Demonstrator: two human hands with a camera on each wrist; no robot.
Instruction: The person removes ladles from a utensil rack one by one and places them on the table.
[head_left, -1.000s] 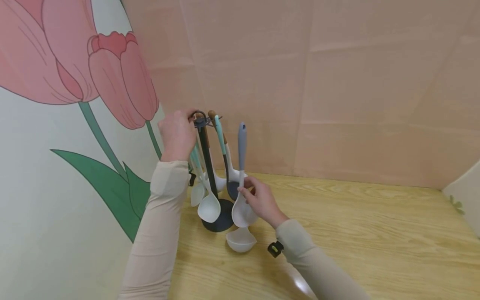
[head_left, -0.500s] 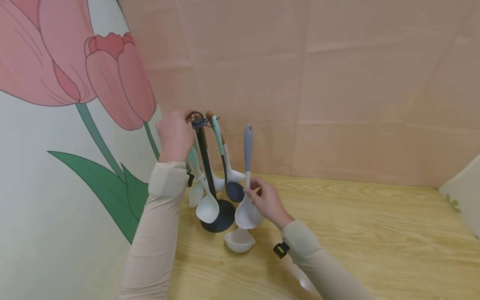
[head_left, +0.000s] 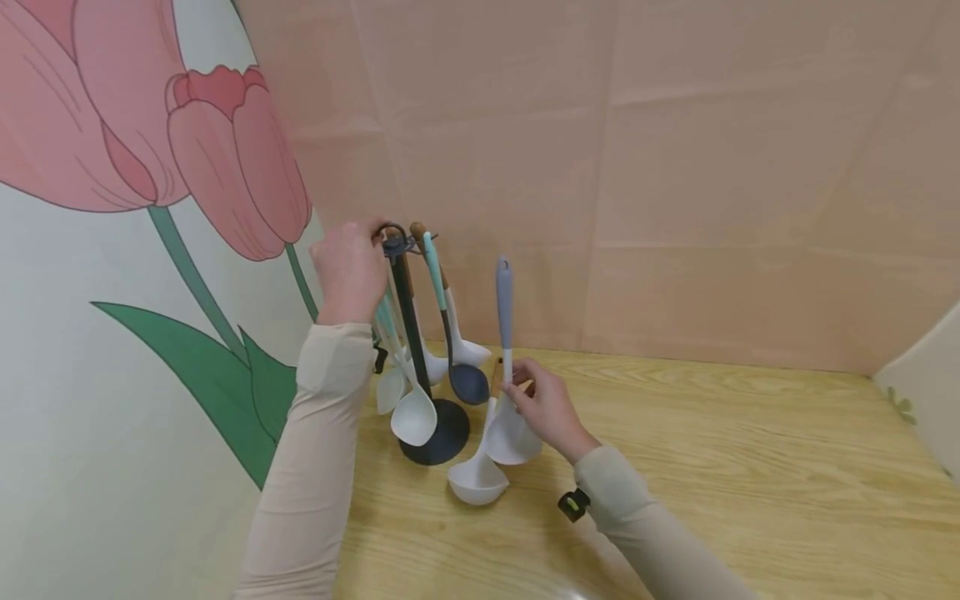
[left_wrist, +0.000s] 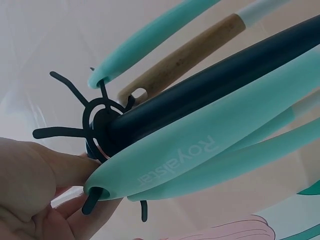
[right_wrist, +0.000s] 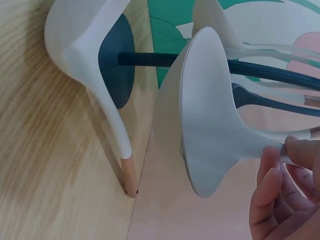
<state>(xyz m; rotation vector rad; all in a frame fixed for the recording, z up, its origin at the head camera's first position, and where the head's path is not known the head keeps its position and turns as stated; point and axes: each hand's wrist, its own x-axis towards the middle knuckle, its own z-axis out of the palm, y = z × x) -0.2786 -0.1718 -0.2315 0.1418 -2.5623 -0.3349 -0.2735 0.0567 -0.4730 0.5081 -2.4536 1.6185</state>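
My left hand (head_left: 348, 271) grips the top of a black utensil stand (head_left: 408, 317), beside its ring of hooks. In the left wrist view, thumb and fingers sit right at the hook ring (left_wrist: 90, 125), next to a turquoise handle (left_wrist: 190, 145). My right hand (head_left: 551, 408) pinches the neck of a white ladle (head_left: 513, 442) with a blue-grey handle. It is held upright, bowl down, to the right of the stand. Another white ladle (head_left: 477, 482) with a wooden handle end lies on the table in front of the stand; the right wrist view shows its neck (right_wrist: 112, 115).
Several utensils hang from the stand, among them a dark ladle (head_left: 468, 383) and a pale spoon (head_left: 415, 419). The round black base (head_left: 446, 442) rests on the wood-grain table (head_left: 712, 467). A tulip-painted wall (head_left: 187, 358) rises close on the left, a pinkish-beige backdrop (head_left: 675, 208) behind.
My right hand has carried the blue-grey-handled ladle rightward and slightly down, away from the stand. The lying ladle's neck and handle have come into sight. The left hand keeps its grip on the stand.
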